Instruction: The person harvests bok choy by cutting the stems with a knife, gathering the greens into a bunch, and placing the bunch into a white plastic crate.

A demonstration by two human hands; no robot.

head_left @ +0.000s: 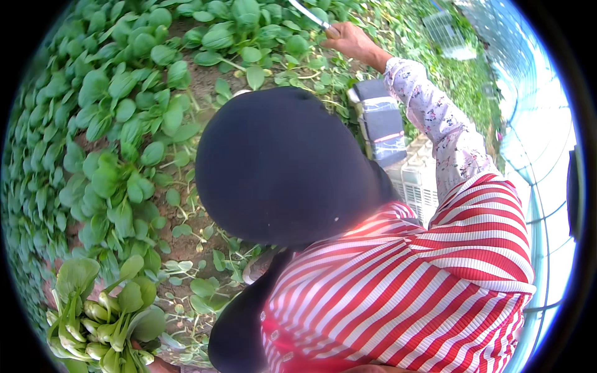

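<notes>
At the lower left, a bunch of bok choy [106, 323] with pale stem ends and broad leaves is held in my left hand [163, 365]. Only a small part of that hand shows, and the leaves hide its fingers. My right hand [356, 45] is stretched out at the upper right, closed round the short handle of a knife [309, 13]. The knife's narrow, pale blade points up and left and runs out of the picture. Below it are leafy plants, and I cannot tell whether the blade touches them.
Rows of bok choy plants [118, 180] fill the left side, with bare soil [189, 245] and low seedlings between. A light plastic crate [413, 189] stands beside my knee with a dark wrapped bundle [380, 118]. Another crate [449, 34] lies farther off, near translucent sheeting [547, 143].
</notes>
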